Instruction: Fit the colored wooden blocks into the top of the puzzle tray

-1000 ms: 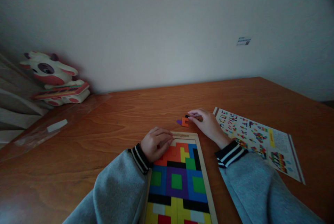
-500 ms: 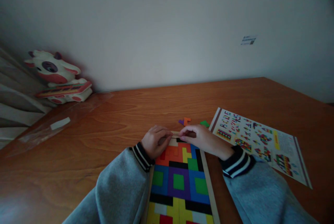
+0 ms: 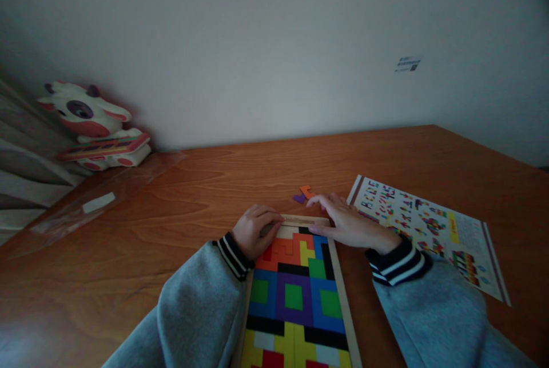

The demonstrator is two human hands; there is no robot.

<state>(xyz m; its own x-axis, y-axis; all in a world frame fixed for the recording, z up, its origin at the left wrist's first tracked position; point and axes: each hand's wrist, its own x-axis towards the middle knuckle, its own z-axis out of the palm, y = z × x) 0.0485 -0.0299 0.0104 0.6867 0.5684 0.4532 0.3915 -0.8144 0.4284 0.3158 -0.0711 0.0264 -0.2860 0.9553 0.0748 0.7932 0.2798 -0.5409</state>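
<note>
The wooden puzzle board (image 3: 343,310), filled with coloured block pieces, lies in front of me, its near end cut off by the frame. My left hand (image 3: 256,230) grips the top left corner of the board, fingers curled and thumb bent inward. Over the top right corner is my right hand (image 3: 343,220), open, thumb stretched over the board and index finger pointing towards the loose pieces. Just beyond the board lie an orange piece (image 3: 306,191) and a purple piece (image 3: 299,199); the index fingertip is close to the orange one, contact unclear.
A printed pattern sheet (image 3: 429,231) lies on the wooden table (image 3: 206,185) to the right, partly under my right forearm. A cow-shaped toy keyboard (image 3: 98,128) stands at the far left by a curtain (image 3: 26,174). Clear plastic wrapping (image 3: 64,219) lies near it. The wall (image 3: 274,54) rises behind.
My right hand has moved right, away from my left hand, and its fingers have spread. The orange piece has shifted and turned slightly; the green loose piece is now hidden. My left hand has stayed put.
</note>
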